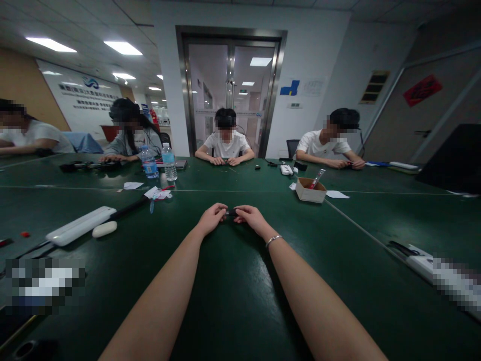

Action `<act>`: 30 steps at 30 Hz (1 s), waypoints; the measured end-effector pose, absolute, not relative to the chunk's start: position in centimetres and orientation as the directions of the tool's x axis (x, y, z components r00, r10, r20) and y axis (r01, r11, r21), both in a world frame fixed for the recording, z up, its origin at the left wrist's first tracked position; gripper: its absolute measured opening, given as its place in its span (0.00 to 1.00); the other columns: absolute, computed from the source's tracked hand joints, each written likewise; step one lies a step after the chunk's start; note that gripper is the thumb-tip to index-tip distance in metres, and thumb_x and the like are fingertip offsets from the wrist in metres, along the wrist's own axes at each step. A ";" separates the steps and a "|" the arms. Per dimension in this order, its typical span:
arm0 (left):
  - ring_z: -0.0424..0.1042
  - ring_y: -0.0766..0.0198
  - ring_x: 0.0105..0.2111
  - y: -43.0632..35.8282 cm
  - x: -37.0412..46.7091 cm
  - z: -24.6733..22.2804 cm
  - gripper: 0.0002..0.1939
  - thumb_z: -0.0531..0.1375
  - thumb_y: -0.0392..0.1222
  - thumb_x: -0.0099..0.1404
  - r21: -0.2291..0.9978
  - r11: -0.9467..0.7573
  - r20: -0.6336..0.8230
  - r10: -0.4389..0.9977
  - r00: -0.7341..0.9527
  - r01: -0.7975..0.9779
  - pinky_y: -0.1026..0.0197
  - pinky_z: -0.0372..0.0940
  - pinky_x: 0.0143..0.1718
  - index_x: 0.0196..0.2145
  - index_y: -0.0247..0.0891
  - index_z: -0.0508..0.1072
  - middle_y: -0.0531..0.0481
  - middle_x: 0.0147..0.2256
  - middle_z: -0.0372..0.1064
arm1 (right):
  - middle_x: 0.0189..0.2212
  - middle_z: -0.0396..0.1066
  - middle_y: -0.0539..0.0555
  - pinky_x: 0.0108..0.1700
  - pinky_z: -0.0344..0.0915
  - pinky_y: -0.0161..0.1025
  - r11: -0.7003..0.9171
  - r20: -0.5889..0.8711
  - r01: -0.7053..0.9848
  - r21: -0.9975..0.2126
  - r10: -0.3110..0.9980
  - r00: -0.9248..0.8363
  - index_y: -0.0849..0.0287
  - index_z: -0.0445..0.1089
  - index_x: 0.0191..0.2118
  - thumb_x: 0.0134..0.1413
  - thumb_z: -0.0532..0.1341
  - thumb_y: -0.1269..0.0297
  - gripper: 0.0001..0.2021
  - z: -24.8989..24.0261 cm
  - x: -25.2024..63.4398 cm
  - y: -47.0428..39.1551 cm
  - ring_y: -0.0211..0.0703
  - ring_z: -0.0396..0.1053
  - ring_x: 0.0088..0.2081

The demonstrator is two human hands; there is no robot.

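A small black object [231,212], with a lighter, metal-looking bit at its left end, is held level between my two hands just above the green table [233,281]. My left hand [213,219] pinches its left end between thumb and fingers. At the other end, my right hand [252,218] has its fingertips closed on the same object. A silver bracelet [273,240] circles my right wrist. The object is too small to name its kind, and my fingers hide part of it.
A cardboard box [311,192] holding a red-and-clear item stands beyond my right hand. Two water bottles [170,163] stand far left, near paper scraps [158,193]. A white power strip [80,225] and a white mouse-like object [104,229] lie left. Several people sit across the table.
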State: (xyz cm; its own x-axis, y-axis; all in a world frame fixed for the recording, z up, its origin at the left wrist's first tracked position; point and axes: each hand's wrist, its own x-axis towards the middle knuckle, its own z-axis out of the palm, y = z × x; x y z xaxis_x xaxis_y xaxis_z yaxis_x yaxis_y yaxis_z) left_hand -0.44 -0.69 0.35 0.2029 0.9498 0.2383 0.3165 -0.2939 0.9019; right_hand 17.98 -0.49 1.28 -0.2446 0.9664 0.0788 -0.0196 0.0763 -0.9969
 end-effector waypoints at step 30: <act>0.65 0.66 0.26 -0.3 -0.8 0.3 0.19 0.49 0.53 0.62 0.881 -0.235 0.182 0.969 0.164 0.410 0.64 0.59 0.29 0.41 0.39 0.71 0.51 0.29 0.68 | 0.27 0.72 0.55 0.27 0.70 0.27 -0.034 -0.027 -0.031 -0.999 0.977 -0.213 0.66 0.69 0.37 0.56 0.57 0.80 0.06 2.0 17.1 0.2 0.35 0.72 0.25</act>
